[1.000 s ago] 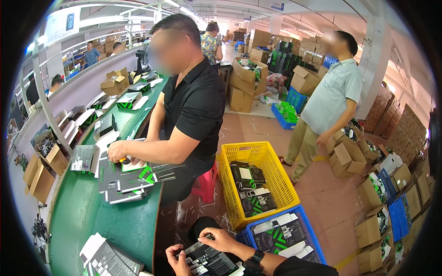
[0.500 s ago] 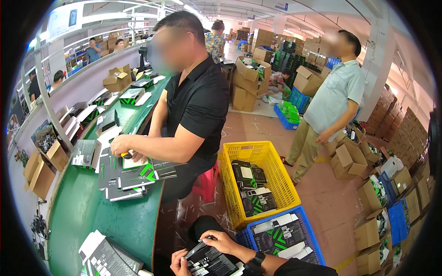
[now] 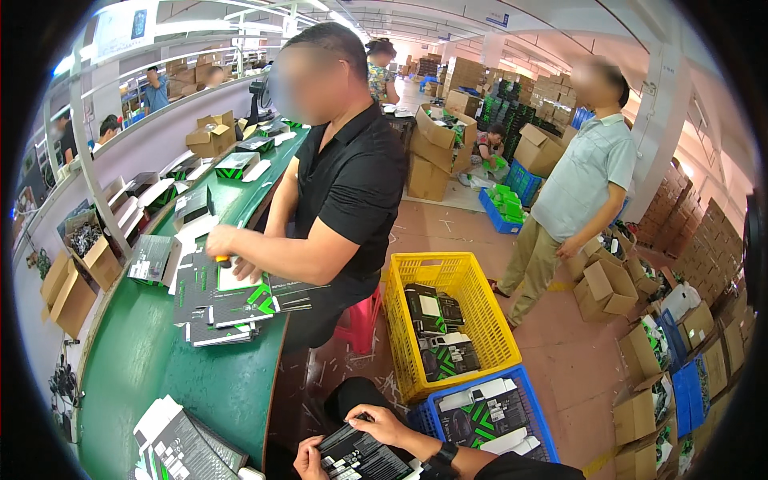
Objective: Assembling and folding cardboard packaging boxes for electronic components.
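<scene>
At the lower edge, my left hand (image 3: 310, 458) grips the left side of a black printed cardboard box sleeve (image 3: 364, 454), its fingers closed on the edge. My right hand (image 3: 380, 424) is closed at the sleeve's top edge. A small dark bit shows between its fingers, too little to name. The sleeve's lower part runs out of view. To the left, a stack of flat black, white and green cartons (image 3: 188, 448) lies on the green table (image 3: 120, 384). Just right of my right forearm stands a blue crate (image 3: 518, 372) holding similar flattened cartons.
A yellow crate (image 3: 496, 336) with more cartons adjoins the blue one. Across the table corner, a co-worker in a black shirt (image 3: 352, 176) works a yellow-handled tool (image 3: 223, 259) over a carton pile (image 3: 232, 308). Another person (image 3: 588, 168) stands beyond the crates. Cardboard boxes (image 3: 608, 288) line the right.
The whole view has shifted slightly. My hands keep their hold on the box sleeve, almost unmoved. The co-worker's tool hand has moved a little over the carton pile.
</scene>
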Motion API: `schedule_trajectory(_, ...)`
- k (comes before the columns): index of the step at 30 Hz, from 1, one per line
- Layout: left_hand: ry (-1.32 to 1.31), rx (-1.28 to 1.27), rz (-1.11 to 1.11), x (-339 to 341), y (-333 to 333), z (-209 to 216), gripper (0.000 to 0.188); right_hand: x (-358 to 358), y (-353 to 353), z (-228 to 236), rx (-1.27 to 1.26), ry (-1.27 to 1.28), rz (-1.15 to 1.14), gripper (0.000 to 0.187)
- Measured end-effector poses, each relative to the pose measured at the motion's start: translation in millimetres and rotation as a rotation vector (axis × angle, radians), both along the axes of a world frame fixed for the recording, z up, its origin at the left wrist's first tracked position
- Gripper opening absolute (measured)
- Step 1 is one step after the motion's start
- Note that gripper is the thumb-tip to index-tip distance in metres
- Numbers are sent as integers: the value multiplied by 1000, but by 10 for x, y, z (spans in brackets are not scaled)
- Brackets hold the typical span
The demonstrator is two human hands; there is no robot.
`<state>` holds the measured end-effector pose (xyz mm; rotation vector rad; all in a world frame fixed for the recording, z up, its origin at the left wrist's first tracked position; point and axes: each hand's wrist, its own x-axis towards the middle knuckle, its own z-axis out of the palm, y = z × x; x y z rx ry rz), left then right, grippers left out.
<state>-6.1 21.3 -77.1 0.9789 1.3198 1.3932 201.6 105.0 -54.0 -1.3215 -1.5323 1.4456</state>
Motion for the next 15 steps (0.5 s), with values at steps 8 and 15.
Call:
schedule_trajectory(8,-50,161,-41,63,-17,54,26,65,26,-91,59,73,54,20)
schedule_trajectory(15,48,128,65,72,-27,-127,11,89,-19,-99,130,147,156,28)
